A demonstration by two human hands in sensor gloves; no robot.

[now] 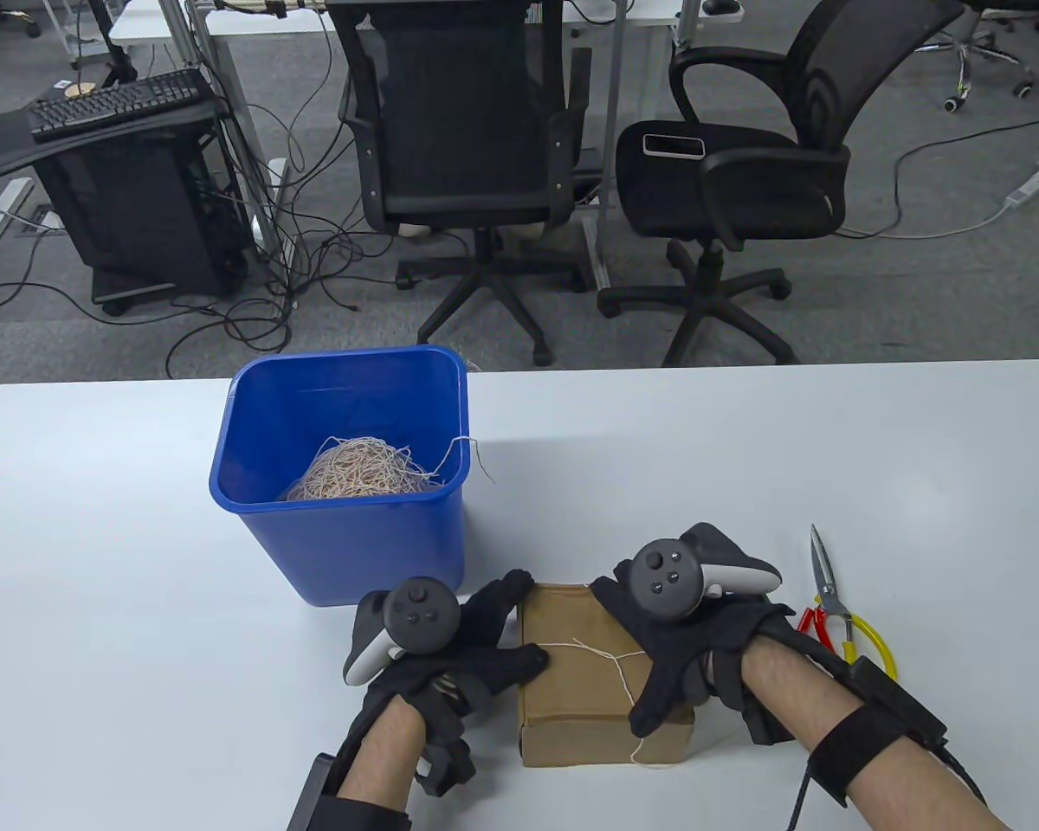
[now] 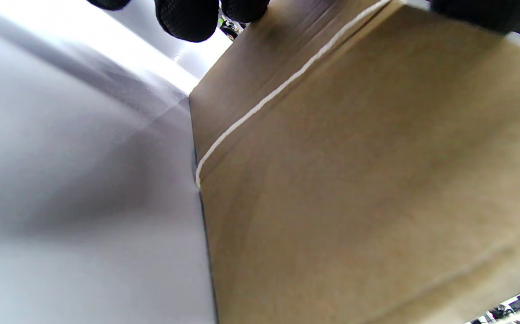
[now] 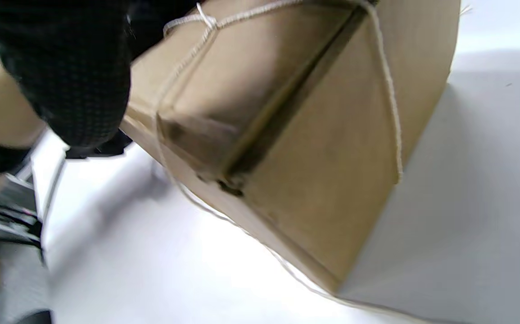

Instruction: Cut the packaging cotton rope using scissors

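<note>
1. The white table (image 1: 138, 606) fills the lower half of the table view, its far edge running across the middle of the frame.
2. A blue bin (image 1: 346, 537) stands left of centre, upright, with a tangled heap of cut string (image 1: 355, 472) lying in its bottom and one strand draped over its right rim.
3. The cardboard box (image 1: 571, 692) sits at lower centre, just right of the bin's base and apart from it. In the right wrist view one end of the box appears tipped up off the table, though the blur leaves that uncertain.
4. The left hand (image 1: 450, 666) lies at the lower left of the box, its fingers spread flat over the box's left edge and top, pressing rather than curled around anything.
5. The right hand (image 1: 684, 658) rests on the box's right side at lower right of centre, fingers draped down over the top and near corner; whether they pinch the rope cannot be told.
6. The scissors (image 1: 835, 606) lie flat at the lower right, just beside the right wrist, blades pointing towards the top of the frame, red and yellow handles nearest the bottom, touched by neither hand.
7. The cotton rope (image 1: 606, 651) crosses the box top, knotted near the middle, with a loose tail hanging down the near face. In the left wrist view it runs diagonally over an edge (image 2: 260, 105).
</note>
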